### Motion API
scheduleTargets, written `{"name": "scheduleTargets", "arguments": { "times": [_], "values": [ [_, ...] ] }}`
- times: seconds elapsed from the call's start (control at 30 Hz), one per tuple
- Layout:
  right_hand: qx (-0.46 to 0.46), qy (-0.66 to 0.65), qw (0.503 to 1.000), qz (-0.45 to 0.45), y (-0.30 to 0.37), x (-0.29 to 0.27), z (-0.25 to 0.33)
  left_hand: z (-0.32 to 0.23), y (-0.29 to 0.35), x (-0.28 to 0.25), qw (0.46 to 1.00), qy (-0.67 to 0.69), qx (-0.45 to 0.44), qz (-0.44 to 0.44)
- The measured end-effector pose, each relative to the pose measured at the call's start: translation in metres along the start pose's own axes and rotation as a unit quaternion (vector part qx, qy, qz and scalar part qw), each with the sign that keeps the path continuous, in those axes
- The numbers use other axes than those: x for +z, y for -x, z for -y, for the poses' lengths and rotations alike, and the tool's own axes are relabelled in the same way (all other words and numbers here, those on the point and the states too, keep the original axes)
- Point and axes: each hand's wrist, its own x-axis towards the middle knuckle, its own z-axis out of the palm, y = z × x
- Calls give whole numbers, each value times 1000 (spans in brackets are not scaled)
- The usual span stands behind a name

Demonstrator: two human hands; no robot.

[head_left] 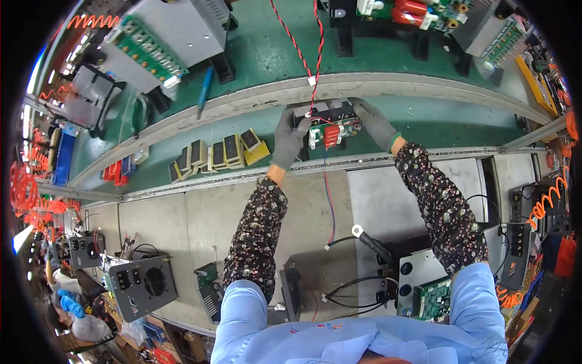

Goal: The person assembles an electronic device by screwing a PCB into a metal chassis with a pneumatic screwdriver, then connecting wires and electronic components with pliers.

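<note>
My left hand (286, 141), in a grey glove, grips the left end of a circuit board assembly (332, 134) with its thumb on the near side. My right hand (377, 126), gloved in the same grey, has hold of its right end. The assembly has a black frame behind a green board with red and white components. Twisted red and black wires (294, 43) hang down from above, their lower ends close to my left thumb. A thin red-and-blue wire pair (329, 197) trails from the near side of the board towards me.
Several black-and-yellow blocks (225, 151) lie on the green shelf left of my hands. Beyond the metal rail are a blue pen-like tool (206, 88) and grey metal housings (182, 30). Nearer me, a partly built unit (418, 285) with black cables and a fan-fronted box (144, 285) sit on the line.
</note>
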Motion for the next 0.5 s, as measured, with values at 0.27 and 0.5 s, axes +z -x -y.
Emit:
{"name": "scheduleTargets", "arguments": {
  "times": [0.27,0.5],
  "values": [
    [-64,148,986,-33,6,14,-19,27,8,-39,978,154,-98,99],
    [147,380,913,-15,41,-43,4,19,34,-52,962,-98,-251,-43]
  ]
}}
